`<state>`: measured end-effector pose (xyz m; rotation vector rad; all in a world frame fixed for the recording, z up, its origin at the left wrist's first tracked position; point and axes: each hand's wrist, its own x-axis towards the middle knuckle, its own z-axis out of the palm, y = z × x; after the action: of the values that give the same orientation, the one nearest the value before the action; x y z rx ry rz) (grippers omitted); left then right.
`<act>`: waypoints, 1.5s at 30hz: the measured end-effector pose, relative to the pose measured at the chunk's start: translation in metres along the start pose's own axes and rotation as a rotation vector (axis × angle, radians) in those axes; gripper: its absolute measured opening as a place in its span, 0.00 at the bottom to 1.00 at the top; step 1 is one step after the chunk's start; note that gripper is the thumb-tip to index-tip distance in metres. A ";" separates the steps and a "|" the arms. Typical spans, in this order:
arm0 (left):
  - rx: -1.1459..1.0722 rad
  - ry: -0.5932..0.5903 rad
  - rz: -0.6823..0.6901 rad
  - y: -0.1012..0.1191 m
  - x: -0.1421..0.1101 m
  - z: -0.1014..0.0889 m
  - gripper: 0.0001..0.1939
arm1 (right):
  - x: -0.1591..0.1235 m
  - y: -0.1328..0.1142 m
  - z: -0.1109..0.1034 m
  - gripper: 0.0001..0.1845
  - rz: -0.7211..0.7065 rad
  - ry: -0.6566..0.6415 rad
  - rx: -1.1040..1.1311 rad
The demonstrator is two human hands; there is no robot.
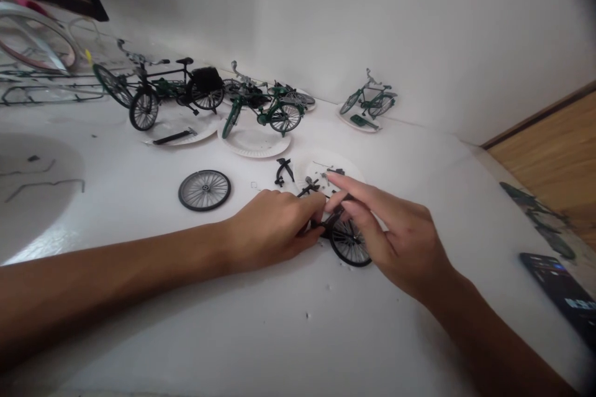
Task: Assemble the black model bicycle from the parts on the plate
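My left hand (274, 226) is closed round the black frame of a small model bicycle (342, 239) that lies on the white table (233, 316). My right hand (395, 232) pinches the same model from the right, index finger stretched out above it. One spoked wheel of the model shows below my fingers. A loose spoked wheel (204, 190) lies flat to the left. Small black parts (283, 171) sit beside a paper plate (311, 164) just beyond my hands.
Finished green and black model bicycles (158, 90) (263, 105) (367, 101) stand on paper plates along the wall. A dark phone (561, 288) lies at the right table edge. Wire racks and a dark frame are at the far left. Wooden floor shows at right.
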<state>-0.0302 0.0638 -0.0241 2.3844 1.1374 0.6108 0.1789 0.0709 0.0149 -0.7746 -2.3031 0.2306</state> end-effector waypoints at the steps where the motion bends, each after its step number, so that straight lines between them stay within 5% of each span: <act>1: 0.000 -0.003 0.000 0.000 0.000 -0.001 0.04 | 0.000 -0.001 -0.003 0.22 0.017 -0.013 0.004; 9: -0.010 -0.004 -0.004 0.002 0.001 -0.002 0.03 | 0.005 -0.006 -0.006 0.05 0.001 0.101 -0.156; 15: 0.026 -0.007 -0.001 0.001 0.000 0.000 0.04 | 0.004 -0.008 0.005 0.07 -0.027 0.153 -0.140; 22: 0.010 -0.024 -0.022 0.003 -0.001 -0.002 0.09 | 0.002 0.012 -0.013 0.05 0.272 0.165 -0.041; 29: 0.028 -0.027 -0.007 0.003 0.000 -0.002 0.08 | -0.008 0.065 -0.058 0.15 0.706 -0.408 -0.377; 32: 0.006 0.008 0.006 0.003 -0.001 -0.004 0.08 | -0.016 0.078 -0.060 0.13 0.816 -0.480 -0.395; 37: 0.003 0.125 0.077 0.002 -0.004 -0.004 0.06 | -0.014 0.076 -0.055 0.15 0.796 -0.364 -0.423; 41: 0.032 0.251 0.136 0.001 -0.005 -0.003 0.06 | -0.005 0.056 -0.049 0.20 0.663 -0.171 -0.185; 45: -0.002 0.353 0.155 0.003 -0.004 -0.002 0.04 | -0.001 0.030 -0.036 0.17 0.531 -0.244 0.101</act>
<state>-0.0319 0.0597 -0.0215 2.4410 1.0893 1.1193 0.2171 0.0925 0.0304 -1.3575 -2.2388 0.7068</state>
